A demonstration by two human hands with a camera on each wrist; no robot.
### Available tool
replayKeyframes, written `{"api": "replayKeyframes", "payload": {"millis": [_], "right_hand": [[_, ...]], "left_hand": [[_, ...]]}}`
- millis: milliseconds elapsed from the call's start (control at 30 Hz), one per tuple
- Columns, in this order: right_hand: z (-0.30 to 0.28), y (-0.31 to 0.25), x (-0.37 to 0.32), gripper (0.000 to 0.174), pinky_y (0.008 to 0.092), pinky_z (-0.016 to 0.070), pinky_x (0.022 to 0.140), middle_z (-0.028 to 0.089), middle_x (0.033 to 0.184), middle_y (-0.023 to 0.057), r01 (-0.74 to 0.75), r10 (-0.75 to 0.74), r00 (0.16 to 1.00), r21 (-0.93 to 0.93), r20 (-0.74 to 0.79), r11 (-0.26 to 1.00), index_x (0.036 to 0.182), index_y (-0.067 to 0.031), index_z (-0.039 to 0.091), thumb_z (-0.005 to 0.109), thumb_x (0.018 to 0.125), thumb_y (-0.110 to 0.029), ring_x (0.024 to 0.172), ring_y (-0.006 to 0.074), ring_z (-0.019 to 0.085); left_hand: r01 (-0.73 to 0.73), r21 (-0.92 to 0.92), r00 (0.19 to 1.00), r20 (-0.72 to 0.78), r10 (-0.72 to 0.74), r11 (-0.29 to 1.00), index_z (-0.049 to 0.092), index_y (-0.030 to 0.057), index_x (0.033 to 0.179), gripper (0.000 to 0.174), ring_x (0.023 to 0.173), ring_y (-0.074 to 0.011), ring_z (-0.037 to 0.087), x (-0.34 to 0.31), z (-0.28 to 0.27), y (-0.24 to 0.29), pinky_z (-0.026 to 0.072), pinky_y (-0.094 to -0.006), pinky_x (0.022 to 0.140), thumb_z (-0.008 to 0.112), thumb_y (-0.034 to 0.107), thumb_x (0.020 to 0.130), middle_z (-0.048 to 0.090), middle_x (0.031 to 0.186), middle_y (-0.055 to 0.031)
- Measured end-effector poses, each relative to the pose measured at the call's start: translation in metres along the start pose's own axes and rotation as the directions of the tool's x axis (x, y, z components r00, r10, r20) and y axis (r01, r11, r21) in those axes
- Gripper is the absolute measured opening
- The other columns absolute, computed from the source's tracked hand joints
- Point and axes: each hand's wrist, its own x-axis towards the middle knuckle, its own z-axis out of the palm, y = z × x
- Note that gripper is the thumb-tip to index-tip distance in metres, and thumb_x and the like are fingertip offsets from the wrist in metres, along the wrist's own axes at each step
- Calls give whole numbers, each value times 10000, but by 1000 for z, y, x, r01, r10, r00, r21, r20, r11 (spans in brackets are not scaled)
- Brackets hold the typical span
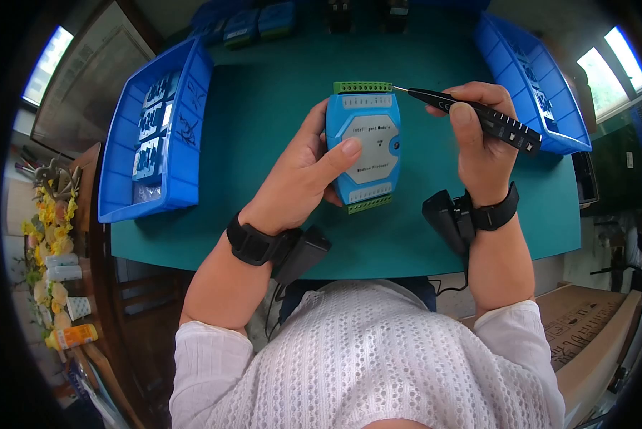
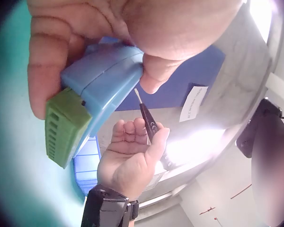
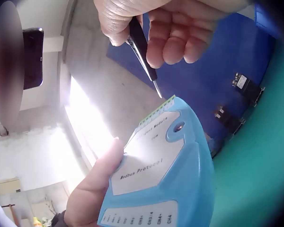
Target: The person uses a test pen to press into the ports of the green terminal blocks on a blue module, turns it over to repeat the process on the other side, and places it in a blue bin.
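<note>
A blue module (image 1: 367,146) with a grey label and green terminal strips at both ends is gripped by my left hand (image 1: 299,168), the thumb lying on its face. My right hand (image 1: 485,139) holds a black screwdriver-like tool (image 1: 489,120) between thumb and fingers. Its thin metal tip meets or nearly meets the right end of the upper green strip (image 1: 364,87); contact cannot be told. In the left wrist view the module (image 2: 109,78) shows its side and a green terminal block (image 2: 64,127). The right wrist view shows the tool's tip just above the module (image 3: 156,161).
On the green table (image 1: 264,93), a blue bin (image 1: 189,143) with several parts stands at the left, another blue bin (image 1: 503,64) at the right. Blue modules (image 1: 277,20) and two black parts lie at the back. A cardboard box (image 1: 585,322) is at lower right.
</note>
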Motion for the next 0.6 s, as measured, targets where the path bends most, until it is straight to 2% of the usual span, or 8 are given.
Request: {"api": "replayKeyframes", "payload": {"millis": [100, 300, 500, 600], "right_hand": [[2, -1, -1, 217, 230, 500, 643, 597, 807, 82, -62, 61, 998, 52, 27, 997, 923, 17, 538, 642, 822, -145, 753, 160, 634], [4, -2, -2, 227, 227, 495, 637, 599, 793, 81, -111, 112, 994, 88, 4, 990, 921, 19, 537, 647, 820, -151, 754, 155, 633], [0, 0, -3, 168, 212, 456, 589, 608, 787, 58, -34, 44, 997, -138, 65, 990, 880, -3, 562, 660, 792, -106, 662, 99, 578], [-1, -3, 0, 146, 214, 454, 585, 606, 782, 48, 98, -66, 988, -241, 137, 966, 867, -12, 570, 661, 779, -84, 632, 89, 549]], "left_hand": [[1, -9, 1000, 11, -1, 1000, 204, 12, 1354, 726, 950, -204, 584, -1, 0, -1, 547, -248, 567, 560, 389, 846, 500, 1143, -157], [23, -11, 999, 37, -23, 1000, 205, 19, 1356, 718, 938, -190, 584, -2, 0, 4, 535, -231, 555, 563, 380, 849, 502, 1147, -148], [19, -10, 999, 29, -19, 1000, 214, 14, 1351, 716, 939, -186, 581, -1, 0, 1, 531, -223, 550, 567, 379, 845, 505, 1133, -148], [19, 12, 1000, 23, -19, 1000, 217, 15, 1351, 725, 944, -193, 579, 0, 0, 1, 533, -224, 554, 566, 392, 839, 507, 1122, -150]]}}
